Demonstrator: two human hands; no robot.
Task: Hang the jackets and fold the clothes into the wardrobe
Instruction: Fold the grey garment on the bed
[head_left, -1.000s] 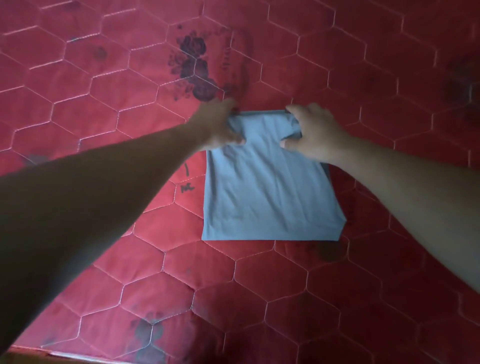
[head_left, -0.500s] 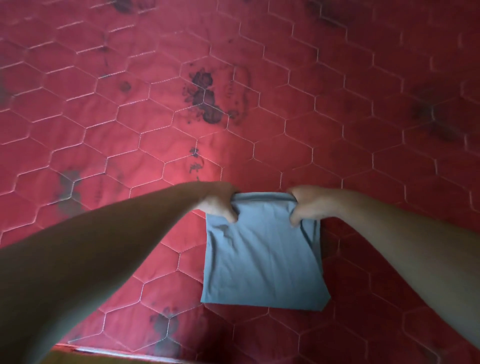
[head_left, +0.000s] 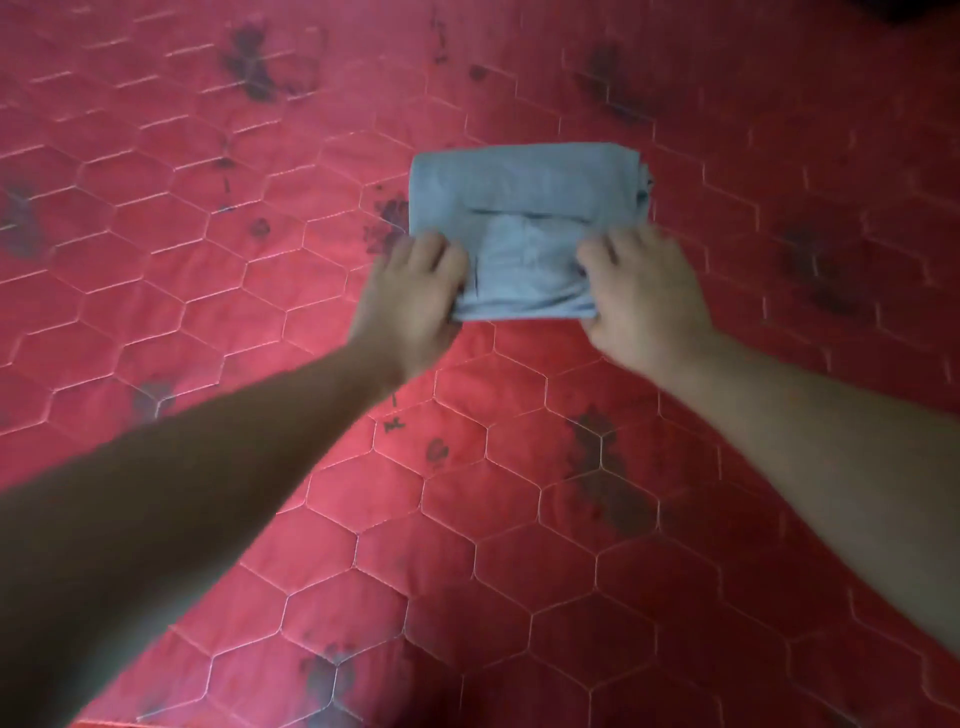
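Two bare hands hold a folded blue garment (head_left: 524, 182) on a red quilted bed (head_left: 208, 291), seen from the head camera looking forward and down. The left hand (head_left: 410, 306) has the near left corner of the cloth, fingers curled over the top layer. The right hand (head_left: 647, 296) has the near right corner in the same way. Each grip is clamped on the fabric; how the thumbs lie cannot be made out in the soft focus.

The garment is a compact rectangle, wider than it is deep, lying just beyond the hands in the upper middle of the view. Its far part rests flat on the bed. A fold line runs across its middle, and stacked layers show along its right side. The near edge is bunched between the two hands.

Both forearms (head_left: 182, 493) are bare and reach in from the lower corners. The bed cover is stitched in pale hexagons and marked with scattered dark stains (head_left: 249, 62), one just beside the garment's left edge.
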